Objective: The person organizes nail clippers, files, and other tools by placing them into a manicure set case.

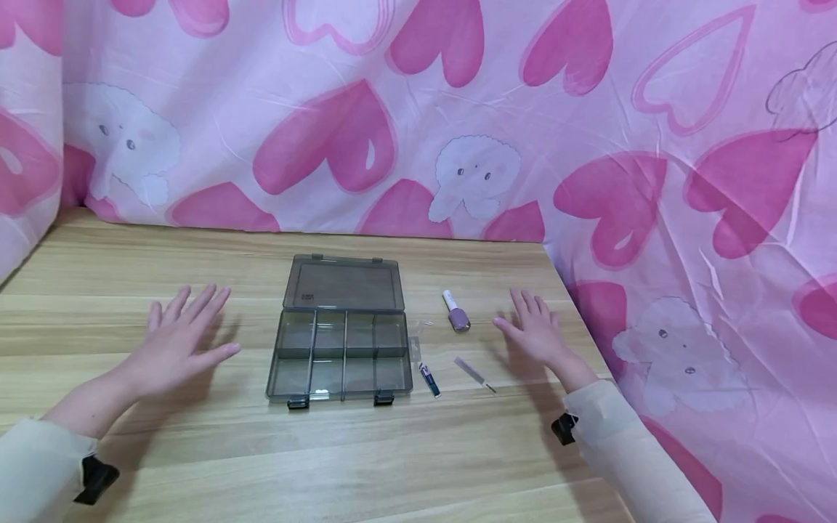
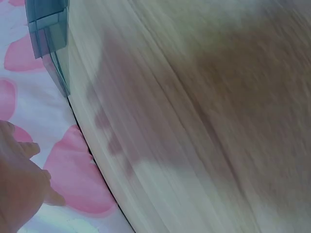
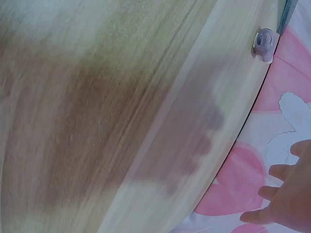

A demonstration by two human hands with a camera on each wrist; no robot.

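Note:
My left hand [image 1: 176, 341] hovers above the table to the left of a smoky clear plastic organizer box [image 1: 343, 334], fingers spread and holding nothing. The box lies with its lid raised back, and dividers split its tray into several compartments. On the other side, my right hand [image 1: 536, 330] is held over the table with straight fingers, also bare. Nearest to it is a purple nail polish bottle [image 1: 459, 318] with a white cap. A thin brush-like tool with a clear sleeve [image 1: 474, 373] and a small dark tube [image 1: 429, 380] lie between box and right hand.
Small clear plastic pieces [image 1: 415, 349] lie by the box's right edge. The wooden table [image 1: 327, 465] ends at a pink heart-print cloth [image 1: 327, 138] hanging behind and along the right side. Black wrist-camera mounts [image 1: 96, 479] sit at both sleeves.

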